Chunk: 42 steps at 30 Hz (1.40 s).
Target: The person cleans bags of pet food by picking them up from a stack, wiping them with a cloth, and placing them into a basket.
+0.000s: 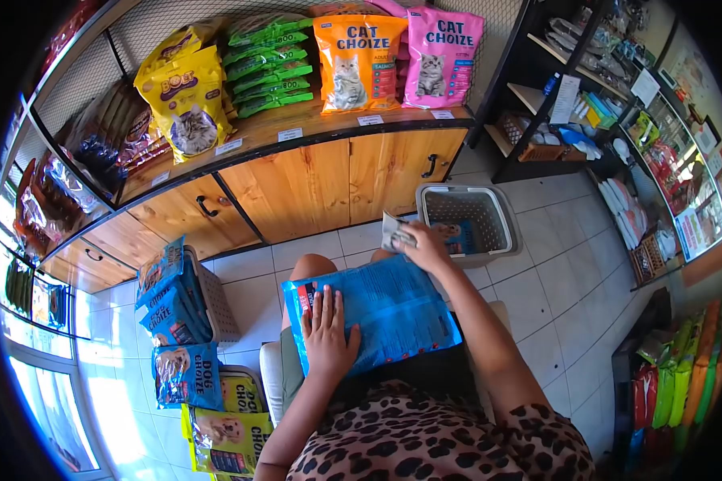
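Note:
Across my lap lies a large blue pet food bag (393, 321), its printed back facing up and a red "beef" label at the left end. My left hand (329, 335) rests flat on the bag's left part, fingers stretched out. Above the bag's far right edge, my right hand (427, 247) is closed around a folded grey-white cloth (395, 232); whether it is fabric or paper is hard to tell. Just beyond that hand stands a grey plastic basket (501, 220) with a blue dog-picture bag (456, 234) inside.
To my left, blue Dog Choize bags (186, 377) fill and lean over a basket (221, 309), with yellow ones (225, 441) nearer. Ahead, a wooden cabinet (297, 188) carries orange (357, 64) and pink (441, 60) cat food bags. Dark shelving (529, 104) stands at the right.

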Each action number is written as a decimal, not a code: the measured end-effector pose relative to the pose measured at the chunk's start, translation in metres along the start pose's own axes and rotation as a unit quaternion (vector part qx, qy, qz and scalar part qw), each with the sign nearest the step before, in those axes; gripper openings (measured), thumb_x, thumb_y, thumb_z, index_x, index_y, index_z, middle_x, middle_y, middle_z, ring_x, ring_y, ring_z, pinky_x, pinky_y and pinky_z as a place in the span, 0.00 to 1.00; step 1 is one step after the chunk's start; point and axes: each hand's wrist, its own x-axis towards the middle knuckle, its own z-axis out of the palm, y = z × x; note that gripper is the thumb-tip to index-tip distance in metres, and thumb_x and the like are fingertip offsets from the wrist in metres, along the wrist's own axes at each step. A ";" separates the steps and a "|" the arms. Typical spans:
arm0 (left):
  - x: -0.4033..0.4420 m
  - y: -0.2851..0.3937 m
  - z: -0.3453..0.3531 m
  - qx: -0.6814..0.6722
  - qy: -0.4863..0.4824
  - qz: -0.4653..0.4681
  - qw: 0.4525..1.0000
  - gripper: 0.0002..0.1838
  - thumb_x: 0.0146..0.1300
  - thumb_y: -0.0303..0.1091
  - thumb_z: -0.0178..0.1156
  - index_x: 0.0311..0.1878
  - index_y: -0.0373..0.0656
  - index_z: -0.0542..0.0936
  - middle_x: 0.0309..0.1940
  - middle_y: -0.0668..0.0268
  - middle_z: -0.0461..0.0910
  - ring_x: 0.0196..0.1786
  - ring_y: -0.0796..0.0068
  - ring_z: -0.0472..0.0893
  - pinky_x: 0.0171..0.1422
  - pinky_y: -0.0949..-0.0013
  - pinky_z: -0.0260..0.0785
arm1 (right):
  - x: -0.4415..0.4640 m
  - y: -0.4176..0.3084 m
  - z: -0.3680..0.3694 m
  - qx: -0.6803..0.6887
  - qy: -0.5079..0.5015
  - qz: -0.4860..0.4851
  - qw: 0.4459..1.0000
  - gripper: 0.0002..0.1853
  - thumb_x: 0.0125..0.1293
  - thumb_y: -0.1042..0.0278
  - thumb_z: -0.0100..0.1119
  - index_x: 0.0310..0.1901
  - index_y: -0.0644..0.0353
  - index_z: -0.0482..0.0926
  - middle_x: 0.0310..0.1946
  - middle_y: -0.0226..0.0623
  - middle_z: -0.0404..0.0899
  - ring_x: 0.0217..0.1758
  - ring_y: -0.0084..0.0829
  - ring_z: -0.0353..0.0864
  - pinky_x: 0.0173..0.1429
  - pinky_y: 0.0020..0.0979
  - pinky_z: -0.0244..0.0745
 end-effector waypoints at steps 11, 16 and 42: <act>-0.002 -0.004 0.003 0.015 0.002 -0.005 1.000 0.33 0.67 0.45 0.49 0.72 0.38 0.62 0.76 0.54 0.53 0.79 0.53 0.49 0.77 0.44 0.38 | -0.075 -0.047 -0.005 -0.119 0.073 -0.098 0.985 0.21 0.60 0.63 0.65 0.53 0.60 0.72 0.40 0.46 0.78 0.34 0.43 0.81 0.36 0.38 0.77; 0.000 -0.003 -0.001 0.026 0.006 -0.011 1.000 0.33 0.67 0.44 0.49 0.72 0.38 0.63 0.76 0.54 0.54 0.79 0.53 0.50 0.79 0.47 0.37 | -0.177 -0.083 -0.050 -0.080 -0.125 -0.029 0.989 0.17 0.60 0.62 0.65 0.48 0.60 0.76 0.33 0.39 0.80 0.28 0.37 0.79 0.35 0.35 0.73; -0.006 -0.060 -0.004 -0.244 0.035 -0.348 0.905 0.24 0.69 0.35 0.55 0.66 0.36 0.70 0.66 0.48 0.66 0.65 0.57 0.70 0.68 0.58 0.60 | -0.159 -0.090 0.004 0.091 -0.211 -0.397 0.889 0.18 0.53 0.56 0.66 0.47 0.48 0.83 0.36 0.30 0.73 0.34 0.31 0.69 0.36 0.33 0.68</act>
